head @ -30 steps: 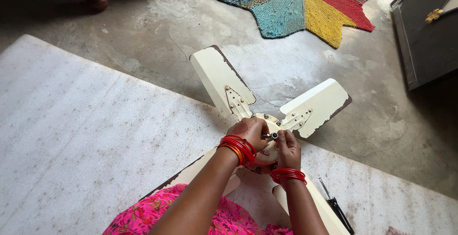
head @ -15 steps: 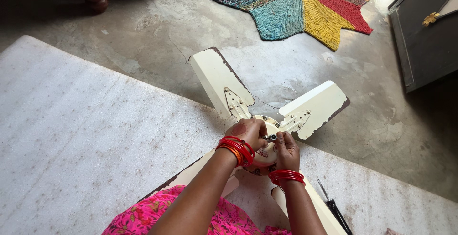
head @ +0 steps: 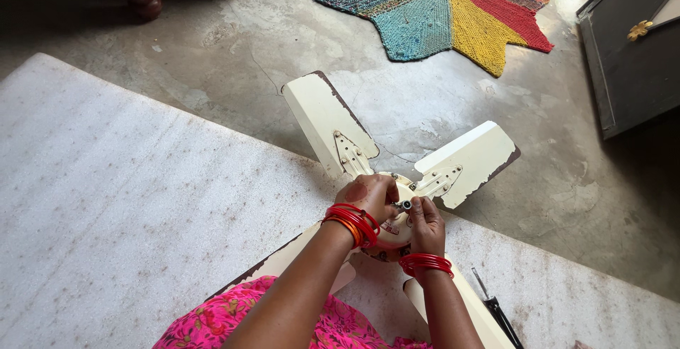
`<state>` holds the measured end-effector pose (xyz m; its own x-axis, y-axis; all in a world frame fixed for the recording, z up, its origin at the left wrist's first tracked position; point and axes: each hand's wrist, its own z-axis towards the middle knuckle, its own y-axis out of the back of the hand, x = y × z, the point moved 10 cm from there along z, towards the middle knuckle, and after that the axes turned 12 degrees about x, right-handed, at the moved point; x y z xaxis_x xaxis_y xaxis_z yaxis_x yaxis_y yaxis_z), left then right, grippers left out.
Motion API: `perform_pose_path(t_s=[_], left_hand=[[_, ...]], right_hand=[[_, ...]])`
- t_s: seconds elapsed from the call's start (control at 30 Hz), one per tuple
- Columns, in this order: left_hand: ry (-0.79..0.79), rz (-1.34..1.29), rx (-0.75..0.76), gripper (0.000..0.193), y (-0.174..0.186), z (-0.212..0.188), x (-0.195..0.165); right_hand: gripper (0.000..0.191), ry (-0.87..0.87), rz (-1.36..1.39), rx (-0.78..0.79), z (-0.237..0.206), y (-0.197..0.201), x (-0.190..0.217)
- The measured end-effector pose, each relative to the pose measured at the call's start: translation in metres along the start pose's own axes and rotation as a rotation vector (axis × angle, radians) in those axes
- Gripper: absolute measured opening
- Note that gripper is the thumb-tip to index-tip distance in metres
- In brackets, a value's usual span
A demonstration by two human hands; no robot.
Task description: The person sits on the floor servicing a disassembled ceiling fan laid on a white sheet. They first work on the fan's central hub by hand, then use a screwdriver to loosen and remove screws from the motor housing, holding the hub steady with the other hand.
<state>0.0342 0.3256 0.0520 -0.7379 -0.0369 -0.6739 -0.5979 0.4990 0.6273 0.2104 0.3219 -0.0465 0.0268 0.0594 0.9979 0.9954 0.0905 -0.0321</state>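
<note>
Ceiling fan (head: 397,200) lies at far edge of white foam sheet (head: 127,200), centre frame, two blades out over concrete floor (head: 234,73). Left hand (head: 368,197) & right hand (head: 427,225) both on hub; grips pinch small metal shaft (head: 405,206) btwn fingertips. Red bangles on both wrists. Screwdriver (head: 496,310) near right. Star-shaped knit mat (head: 439,9) far. Dark cabinet (head: 627,52) far right.

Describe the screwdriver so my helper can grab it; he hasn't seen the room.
Start at the cream fan on the white sheet. Right of the right hand, near the lower blade, lies the screwdriver: thin, dark-handled, the only loose tool there.
</note>
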Motion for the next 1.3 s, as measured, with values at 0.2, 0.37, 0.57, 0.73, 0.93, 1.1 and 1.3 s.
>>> perform_pose_path(t_s=[0.2, 0.37, 0.57, 0.73, 0.93, 1.1, 1.3], left_hand=[[0.109, -0.001, 0.042, 0.028, -0.004, 0.003, 0.008], [0.060, -0.037, 0.039, 0.031, -0.005, 0.006, 0.007], [0.058, 0.024, 0.038, 0.022, -0.008, 0.003, 0.005], [0.091, 0.042, 0.078, 0.028, -0.014, 0.008, 0.013], [-0.062, 0.056, -0.007, 0.042, -0.009, 0.014, 0.008], [0.055, 0.013, 0.065, 0.029, -0.012, 0.009, 0.011], [0.120, -0.042, 0.124, 0.033, -0.010, 0.004, 0.016]], right_hand=[[0.032, 0.050, -0.007, 0.015, 0.001, -0.001, 0.003], [0.033, 0.008, -0.048, -0.004, -0.001, 0.001, 0.002], [0.031, -0.006, -0.002, -0.002, -0.002, -0.002, 0.004], [0.032, 0.045, -0.010, 0.033, 0.001, -0.004, 0.005], [0.032, 0.032, -0.010, 0.017, 0.001, 0.000, -0.001], [0.032, 0.042, 0.002, 0.022, 0.001, -0.001, 0.000], [0.032, 0.034, -0.009, 0.018, 0.000, -0.002, 0.003]])
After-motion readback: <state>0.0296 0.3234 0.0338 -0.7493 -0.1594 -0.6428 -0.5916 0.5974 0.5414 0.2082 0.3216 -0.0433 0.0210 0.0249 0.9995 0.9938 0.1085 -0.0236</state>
